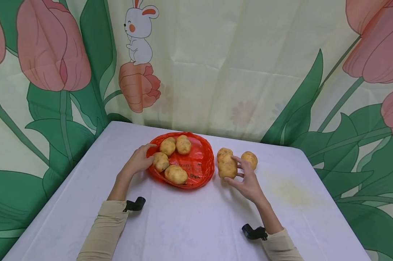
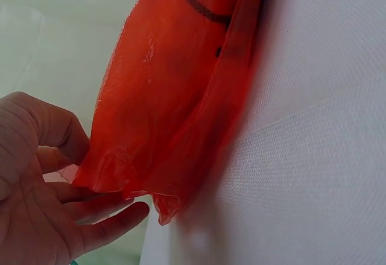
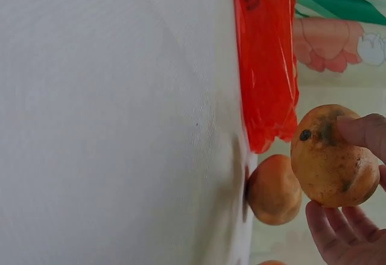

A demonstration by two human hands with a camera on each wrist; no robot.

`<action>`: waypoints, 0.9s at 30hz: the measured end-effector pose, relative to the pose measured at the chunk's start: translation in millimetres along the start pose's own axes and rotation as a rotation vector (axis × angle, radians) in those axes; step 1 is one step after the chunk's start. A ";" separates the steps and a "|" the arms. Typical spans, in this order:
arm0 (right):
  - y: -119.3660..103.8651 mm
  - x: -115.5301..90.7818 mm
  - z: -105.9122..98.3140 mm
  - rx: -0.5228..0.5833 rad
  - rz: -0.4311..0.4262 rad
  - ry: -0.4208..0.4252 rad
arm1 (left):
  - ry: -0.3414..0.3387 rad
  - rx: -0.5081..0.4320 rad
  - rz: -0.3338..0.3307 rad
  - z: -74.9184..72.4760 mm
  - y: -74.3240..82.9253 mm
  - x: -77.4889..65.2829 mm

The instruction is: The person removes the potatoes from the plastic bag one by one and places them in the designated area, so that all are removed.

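Several potatoes (image 1: 176,175) lie in a red plastic bag (image 1: 196,159) whose rim is spread into a round opening. My left hand (image 1: 139,158) is at the bag's left side; in the left wrist view its fingers (image 2: 114,226) are curled at the crumpled red edge and hold it. To the right of the bag, my right hand (image 1: 248,181) grips a potato (image 1: 227,168) between thumb and fingers. The right wrist view shows this potato (image 3: 332,162) raised off the table, with a dark spot on its skin. Another potato (image 1: 224,151) sits just behind it on the table.
One more potato (image 1: 249,160) rests on the table right of my right hand. A white cloth covers the table (image 1: 183,224), with a faint yellowish stain (image 1: 292,192) at right. A curtain (image 1: 209,72) printed with tulips and a rabbit hangs behind the far edge.
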State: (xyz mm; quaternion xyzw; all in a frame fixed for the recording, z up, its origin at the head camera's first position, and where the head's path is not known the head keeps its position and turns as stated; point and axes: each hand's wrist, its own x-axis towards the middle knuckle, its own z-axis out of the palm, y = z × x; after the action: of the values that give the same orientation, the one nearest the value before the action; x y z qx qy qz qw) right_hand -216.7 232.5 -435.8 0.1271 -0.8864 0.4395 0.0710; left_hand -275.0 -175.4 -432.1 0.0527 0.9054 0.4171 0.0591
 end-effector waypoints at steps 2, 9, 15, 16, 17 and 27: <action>2.8 -0.5 -3.4 -0.003 -0.004 0.005 | -0.001 0.002 -0.002 0.0 0.5 -0.3; 10.7 -2.5 -15.8 -0.008 0.004 0.040 | 0.002 0.006 0.014 -0.9 1.3 -0.3; 18.8 -4.1 -25.7 -0.040 0.037 0.066 | -0.001 0.003 0.013 -1.2 2.3 -0.3; 20.4 -4.6 -27.2 -0.040 0.041 0.070 | -0.003 0.006 0.012 -1.4 2.3 -0.3; 22.0 -5.1 -28.7 -0.041 0.044 0.074 | -0.005 0.008 0.011 -1.5 2.3 -0.1; 34.8 -10.7 -43.3 -0.063 0.090 0.081 | -0.007 -0.002 0.013 -0.4 1.2 -0.5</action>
State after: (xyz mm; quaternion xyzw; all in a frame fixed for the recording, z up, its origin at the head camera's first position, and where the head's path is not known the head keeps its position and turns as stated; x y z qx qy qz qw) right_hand -215.8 289.1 -438.7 0.0668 -0.9010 0.4189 0.0909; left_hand -274.5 -175.0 -430.9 0.0600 0.9044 0.4183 0.0595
